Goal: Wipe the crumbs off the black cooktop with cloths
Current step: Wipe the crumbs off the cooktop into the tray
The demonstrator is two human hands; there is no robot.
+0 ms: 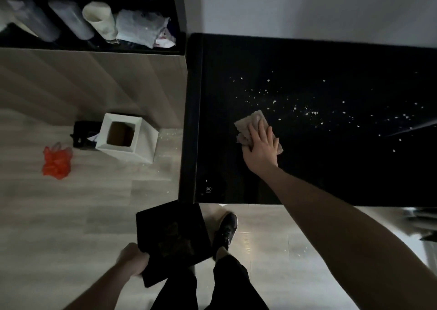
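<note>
Left hand [132, 260]: gripping black tray [172, 241] low, just off cooktop's near-left corner.
Right hand [261, 144]: fingers flat, pressing beige cloth [250, 125] onto black cooktop [331, 179].
Crumbs [307, 111]: lying scattered beyond and right of cloth.
Technique: probably sweeping toward tray edge, keeping cloth flat.
Room: white bin [125, 137] and orange bag [56, 160] sitting on wood floor [71, 215].

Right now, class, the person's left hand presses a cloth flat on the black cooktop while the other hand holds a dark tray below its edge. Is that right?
Not quite. The head view shows that the right hand presses the cloth flat on the black cooktop. The left hand holds the dark tray below its edge.
</note>
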